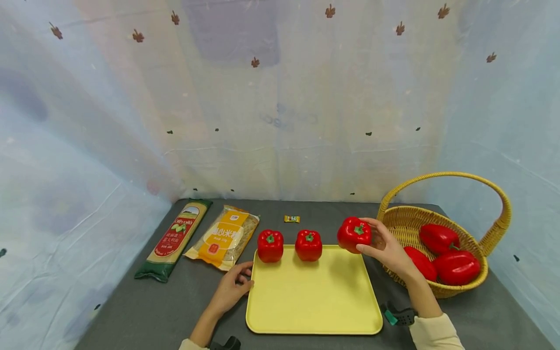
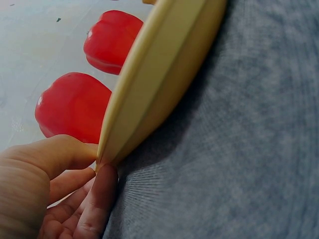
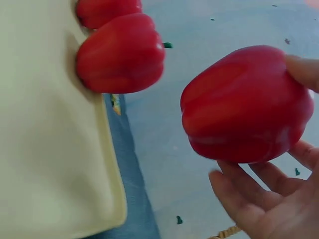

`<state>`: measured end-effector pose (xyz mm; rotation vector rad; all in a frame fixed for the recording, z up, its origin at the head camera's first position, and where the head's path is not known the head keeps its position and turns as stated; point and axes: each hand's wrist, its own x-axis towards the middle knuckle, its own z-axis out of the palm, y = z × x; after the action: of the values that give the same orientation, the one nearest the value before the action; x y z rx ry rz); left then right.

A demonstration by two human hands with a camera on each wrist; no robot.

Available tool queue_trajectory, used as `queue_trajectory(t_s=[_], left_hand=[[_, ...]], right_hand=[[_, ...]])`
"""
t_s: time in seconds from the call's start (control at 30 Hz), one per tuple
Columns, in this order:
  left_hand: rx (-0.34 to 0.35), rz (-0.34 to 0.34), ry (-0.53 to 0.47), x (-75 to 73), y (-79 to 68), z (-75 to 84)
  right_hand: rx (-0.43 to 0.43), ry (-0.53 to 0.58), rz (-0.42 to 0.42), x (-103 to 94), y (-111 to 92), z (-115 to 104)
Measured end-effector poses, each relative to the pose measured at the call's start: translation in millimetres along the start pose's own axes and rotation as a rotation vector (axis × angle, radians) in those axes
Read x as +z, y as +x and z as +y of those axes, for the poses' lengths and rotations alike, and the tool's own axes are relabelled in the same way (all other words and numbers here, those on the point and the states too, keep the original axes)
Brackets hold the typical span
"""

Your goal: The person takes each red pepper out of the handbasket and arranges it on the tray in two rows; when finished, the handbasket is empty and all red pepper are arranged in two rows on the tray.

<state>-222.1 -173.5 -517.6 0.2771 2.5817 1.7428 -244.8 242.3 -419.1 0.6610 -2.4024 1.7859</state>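
- Cream-coloured sleeves (image 1: 436, 333) reach in at the near edge, with a black wrist strap (image 1: 400, 316) beside the right forearm.
- Left hand (image 1: 232, 288): its thumb and fingers pinch the left rim of a yellow tray (image 1: 312, 301), which lies flat on the dark grey counter (image 1: 210, 311).
- Right hand (image 1: 387, 248): its fingers grip a red bell pepper (image 1: 353, 235), held up above the tray's far right corner, green stem showing.
- Woven basket (image 1: 446, 291) right of the tray, its arched handle raised, three red peppers (image 1: 457, 267) inside.
- Two more bell peppers, a left one (image 1: 270, 246) and a middle one (image 1: 308, 246), sit apart along the tray's far edge.
- Orange-and-clear food bag (image 1: 225, 236), beyond the left hand, with a long green-ended packet (image 1: 175, 240) to its left.
- Small yellow sachet (image 1: 291, 219) behind the tray.
- Pale patterned sheet (image 1: 306, 121) hanging at the back.
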Motion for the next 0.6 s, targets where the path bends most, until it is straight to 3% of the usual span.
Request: queue_trajectory(t_s=[0.3,0.6], left_hand=[[-0.014,-0.018,-0.022,-0.3,-1.6,1.0],[-0.013,-0.018,-0.019,-1.4,-1.0,0.1]], right_hand=[[0.037,-0.014,-0.016,8.4,0.0,14.1],[0.128,-0.053,-0.044,13.4,0.0,24.0]])
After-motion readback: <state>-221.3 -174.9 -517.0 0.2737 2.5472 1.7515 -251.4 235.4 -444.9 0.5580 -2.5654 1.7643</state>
